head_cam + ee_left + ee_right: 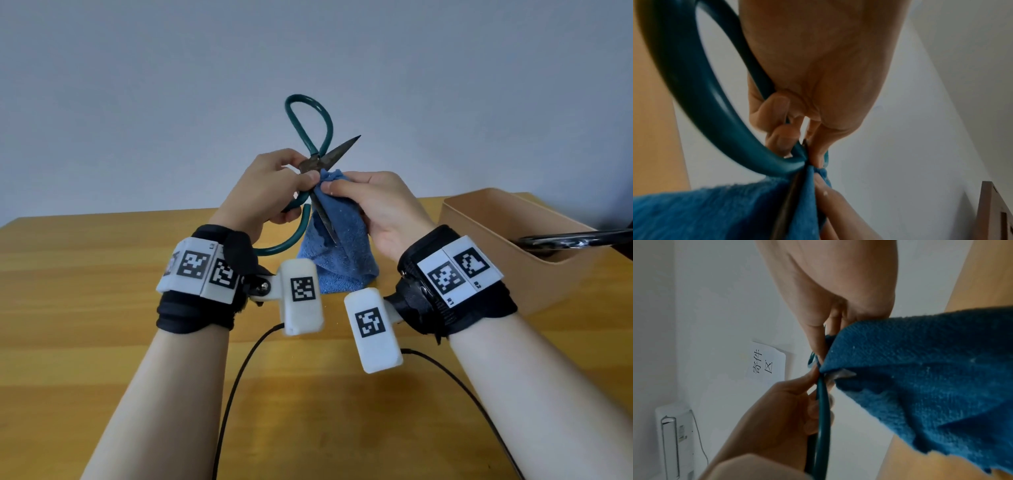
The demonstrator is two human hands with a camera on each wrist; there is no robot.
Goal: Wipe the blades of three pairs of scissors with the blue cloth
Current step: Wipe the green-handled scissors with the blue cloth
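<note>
Green-handled scissors [310, 144] are held up over the table with the blades spread wide apart. One dark blade [339, 150] points up and right, the other [323, 216] points down in front of the blue cloth [337, 246]. My left hand [274, 185] grips the scissors at the pivot and lower handle [701, 104]. My right hand [373, 202] pinches the cloth [920, 373] against the blade root, thumb close to the left thumb. The cloth [705, 212] hangs down to the table.
A tan open box [513, 236] stands at the right on the wooden table [102, 308], with a black scissor handle [575, 240] sticking out of it. Two black cables [239, 383] run across the near table. A grey wall is behind.
</note>
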